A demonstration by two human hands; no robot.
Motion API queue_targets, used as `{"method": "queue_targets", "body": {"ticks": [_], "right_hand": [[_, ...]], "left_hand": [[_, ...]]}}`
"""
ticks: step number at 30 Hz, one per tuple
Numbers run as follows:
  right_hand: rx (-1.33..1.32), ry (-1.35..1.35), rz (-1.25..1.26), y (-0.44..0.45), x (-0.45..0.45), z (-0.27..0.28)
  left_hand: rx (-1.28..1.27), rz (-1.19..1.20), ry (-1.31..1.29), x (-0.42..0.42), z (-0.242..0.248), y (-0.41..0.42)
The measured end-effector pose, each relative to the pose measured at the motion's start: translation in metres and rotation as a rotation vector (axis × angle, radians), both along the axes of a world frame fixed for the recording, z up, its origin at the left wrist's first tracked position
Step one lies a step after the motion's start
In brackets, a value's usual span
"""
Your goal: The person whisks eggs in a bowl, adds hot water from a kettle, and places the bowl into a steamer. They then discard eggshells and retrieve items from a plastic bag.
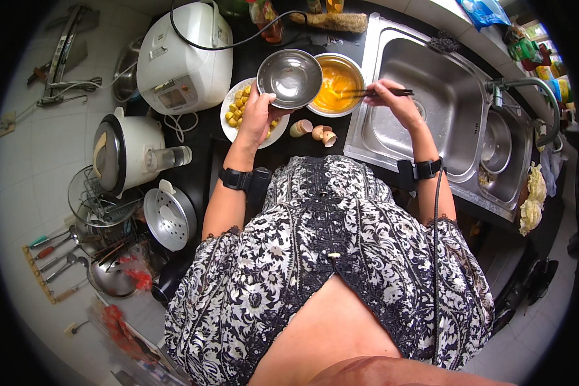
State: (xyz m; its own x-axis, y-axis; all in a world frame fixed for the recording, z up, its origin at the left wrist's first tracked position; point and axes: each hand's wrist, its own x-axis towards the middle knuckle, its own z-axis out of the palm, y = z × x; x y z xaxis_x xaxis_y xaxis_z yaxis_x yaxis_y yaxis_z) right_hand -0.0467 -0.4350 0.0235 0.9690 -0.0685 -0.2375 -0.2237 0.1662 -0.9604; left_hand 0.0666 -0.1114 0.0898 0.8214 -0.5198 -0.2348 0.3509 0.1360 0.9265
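My left hand grips a small stainless steel bowl, tilted beside a larger metal bowl that holds beaten egg. With my right hand I hold dark chopsticks, their tips in the yellow egg. Beneath my left hand lies a white plate of yellow-brown chunks, partly covered by the hand and the small bowl. Cracked eggshells rest on the dark counter just in front of the egg bowl, with another eggshell next to them.
A white rice cooker stands at the left, with a second cooker and a perforated steamer pot nearer me. The stainless sink with its faucet is on the right. A black cord loops above the counter.
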Motion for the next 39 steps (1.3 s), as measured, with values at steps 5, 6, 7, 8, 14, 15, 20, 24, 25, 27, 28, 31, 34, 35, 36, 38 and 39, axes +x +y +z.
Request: {"method": "queue_targets", "body": {"ticks": [5,6,7,8,14,15,20,24,25,27,28,31,34,35,36,38,39], "right_hand": [[-0.068,-0.152,-0.193,0.002,0.007,0.001],[-0.051,-0.076,-0.096,0.003,0.008,0.001],[-0.037,-0.043,-0.010,0.003,0.009,0.001],[-0.035,0.062,0.074,0.003,0.010,0.000],[-0.014,0.002,0.012,0.002,0.012,-0.001],[0.005,0.045,0.068,0.002,0.012,-0.001],[-0.090,-0.094,-0.068,0.001,0.012,0.005],[-0.019,-0.245,-0.155,0.000,0.010,0.006],[-0.061,-0.146,-0.163,0.000,0.009,0.005],[-0.045,-0.047,-0.032,0.000,0.007,0.004],[-0.013,0.091,0.061,0.000,0.007,0.003],[-0.025,-0.173,-0.147,-0.001,0.008,0.001],[-0.067,-0.078,-0.065,-0.003,0.011,0.001],[-0.021,-0.082,0.002,-0.003,0.011,0.000],[0.007,-0.038,0.043,-0.003,0.012,0.000],[-0.024,-0.243,-0.136,-0.001,0.013,0.000],[-0.053,-0.166,-0.132,0.000,0.013,0.000]], "left_hand": [[0.011,-0.027,0.048,0.011,-0.006,-0.002],[-0.002,-0.024,0.055,0.013,-0.006,-0.002],[0.017,-0.022,0.066,0.014,-0.007,-0.003],[0.027,-0.007,0.061,0.016,-0.008,-0.003],[0.071,0.003,0.034,0.022,-0.008,-0.006],[0.074,0.002,0.031,0.023,-0.008,-0.007],[0.086,-0.005,0.019,0.027,-0.008,-0.009],[0.106,-0.012,0.004,0.027,-0.008,-0.010],[0.091,-0.012,-0.009,0.027,-0.008,-0.011],[0.119,-0.020,-0.001,0.027,-0.008,-0.012],[0.122,-0.030,0.006,0.027,-0.008,-0.013],[0.109,-0.033,-0.004,0.028,-0.007,-0.015],[0.106,-0.036,-0.002,0.030,-0.008,-0.019],[0.108,-0.041,0.007,0.030,-0.008,-0.020],[0.112,-0.036,-0.007,0.030,-0.008,-0.021],[0.123,-0.034,-0.013,0.029,-0.009,-0.022],[0.133,-0.034,-0.023,0.029,-0.010,-0.022]]}}
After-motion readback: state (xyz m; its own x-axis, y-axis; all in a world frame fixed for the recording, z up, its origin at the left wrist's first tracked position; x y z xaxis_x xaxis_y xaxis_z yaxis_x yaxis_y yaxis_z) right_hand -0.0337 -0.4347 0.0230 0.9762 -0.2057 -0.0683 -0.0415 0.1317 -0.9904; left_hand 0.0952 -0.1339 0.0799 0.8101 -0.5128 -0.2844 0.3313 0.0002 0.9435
